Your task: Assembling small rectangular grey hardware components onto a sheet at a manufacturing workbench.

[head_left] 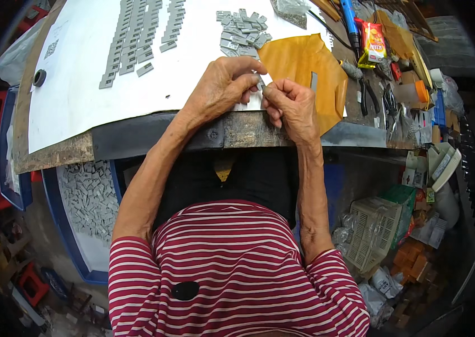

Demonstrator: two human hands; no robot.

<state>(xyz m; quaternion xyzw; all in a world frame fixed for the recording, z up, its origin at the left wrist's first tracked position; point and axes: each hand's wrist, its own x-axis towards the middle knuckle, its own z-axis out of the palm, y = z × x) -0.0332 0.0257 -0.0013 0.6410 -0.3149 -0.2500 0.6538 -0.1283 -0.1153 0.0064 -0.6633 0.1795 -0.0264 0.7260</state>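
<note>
Over the front edge of the table, my left hand [220, 90] pinches a small grey piece [260, 84] between thumb and fingertips. The piece is mostly hidden by the fingers. Close against it, my right hand [293, 104] is closed in a pinch too; what its fingertips hold, if anything, is hidden. Beyond my hands lies a loose pile of small grey blocks [242, 31]. Farther left, more grey blocks [131, 42] stand in long slanting rows on a white sheet [74, 67]. A brown sheet [288, 59] lies under and beside my right hand, with a thin grey strip [313, 82] on it.
A black ring [39, 77] sits at the table's left. Pliers [371, 96], a blue-handled tool [350, 19], a red and yellow packet [373, 42] and an orange-lidded jar [417, 92] crowd the right. Below the table at left, a blue tray [69, 241] holds many grey pieces.
</note>
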